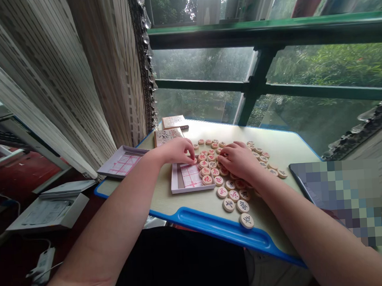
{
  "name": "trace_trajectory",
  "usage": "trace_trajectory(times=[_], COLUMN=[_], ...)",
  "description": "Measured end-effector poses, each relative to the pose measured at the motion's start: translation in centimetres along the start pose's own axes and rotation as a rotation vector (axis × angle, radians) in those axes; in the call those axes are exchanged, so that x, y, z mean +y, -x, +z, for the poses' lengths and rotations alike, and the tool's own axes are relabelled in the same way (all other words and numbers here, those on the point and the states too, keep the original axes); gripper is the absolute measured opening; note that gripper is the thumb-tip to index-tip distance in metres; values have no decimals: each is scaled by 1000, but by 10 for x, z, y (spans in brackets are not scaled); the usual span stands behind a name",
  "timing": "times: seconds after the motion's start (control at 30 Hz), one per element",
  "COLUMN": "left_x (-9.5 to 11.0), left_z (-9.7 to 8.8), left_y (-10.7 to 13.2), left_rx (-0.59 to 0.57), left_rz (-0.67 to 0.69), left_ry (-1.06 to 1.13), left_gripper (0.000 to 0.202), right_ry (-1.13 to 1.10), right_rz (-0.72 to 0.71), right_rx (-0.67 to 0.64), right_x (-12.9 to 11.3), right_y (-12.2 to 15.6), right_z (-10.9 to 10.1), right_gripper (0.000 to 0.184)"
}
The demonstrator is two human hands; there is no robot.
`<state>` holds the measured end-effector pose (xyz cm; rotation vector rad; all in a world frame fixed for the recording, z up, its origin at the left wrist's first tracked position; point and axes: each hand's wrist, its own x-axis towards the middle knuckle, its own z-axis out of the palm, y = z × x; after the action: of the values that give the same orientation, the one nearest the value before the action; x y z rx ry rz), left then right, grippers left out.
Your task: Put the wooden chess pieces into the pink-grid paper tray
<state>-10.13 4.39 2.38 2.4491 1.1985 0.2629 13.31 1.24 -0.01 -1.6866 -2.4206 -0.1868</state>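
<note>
Round wooden xiangqi pieces (233, 195) with red or black characters lie spread over the table. An open white box (177, 185) stands left of them, with a red-lined sheet (190, 174) and several pieces along its right side. My left hand (177, 151) is over the box's far edge, finger and thumb closed on a xiangqi piece (194, 161). Amid the loose pieces, my right hand (239, 159) lies low with bent fingers closed around a piece; its palm hides the pieces under it.
The box lid (122, 161) lies at the table's left edge. Two small boxes (167, 136) (174, 121) sit at the back left. A dark tablet-like device (305, 183), partly blurred out, is at the right. The table (162, 201) has a blue front groove (222, 229) and stands by a window.
</note>
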Motion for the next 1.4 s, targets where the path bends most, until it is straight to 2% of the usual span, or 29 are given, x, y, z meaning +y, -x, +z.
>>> trace_trajectory(times=[0.3, 0.77, 1.03, 1.1, 1.27, 1.4], left_x=[0, 2, 3, 5, 7, 5], left_z=[0, 0, -1, -2, 0, 2], left_y=[-1, -1, 1, 1, -1, -1], left_rx=[-12, -35, -61, -30, 165, 108], left_rz=[20, 47, 51, 41, -54, -108], left_ry=[12, 46, 47, 45, -45, -91], left_gripper=[18, 14, 17, 23, 35, 29], right_ry=[-26, -101, -118, -120, -142, -135], right_rz=[21, 55, -70, -66, 31, 34], right_rx=[-38, -44, -34, -31, -44, -30], right_x=[1, -5, -1, -1, -1, -1], right_y=[0, 3, 3, 3, 3, 3], right_z=[3, -4, -1, -1, -1, -2], right_gripper=[34, 32, 31, 31, 26, 25])
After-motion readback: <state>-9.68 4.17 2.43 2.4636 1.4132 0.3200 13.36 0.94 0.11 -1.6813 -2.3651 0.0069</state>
